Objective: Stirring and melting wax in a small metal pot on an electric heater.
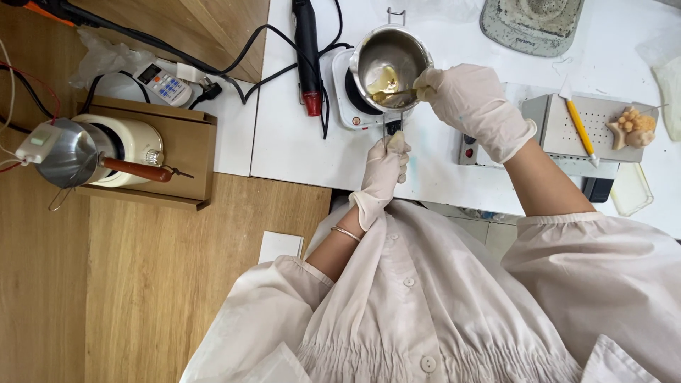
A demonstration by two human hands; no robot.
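The small steel melting pot (391, 60) sits tilted over the round white hot plate (346, 96) at the far middle of the white table (284, 142), with a yellowish melt pooled against its inner wall; the left hand (384, 167), gloved, is closed around the pot's thin handle near its end, and the right hand (464, 96), also gloved, is closed on a slim tool (394, 94) whose tip reaches into the pot over the rim; the grip on the handle is far from the pot's weight, so a slip or twist could tip it further and spill the melt onto the hot plate or the table; if the melt is hot, and that is only a guess from the hot plate, thin gloves would give little shelter from a splash; pressing hard with the tool could push the pot off its seat; black cables (248, 46) and a black and red tool (308, 50) lie just left of the hot plate, where a spill might reach them; the loose sleeves hang close to the table's near edge and could catch.
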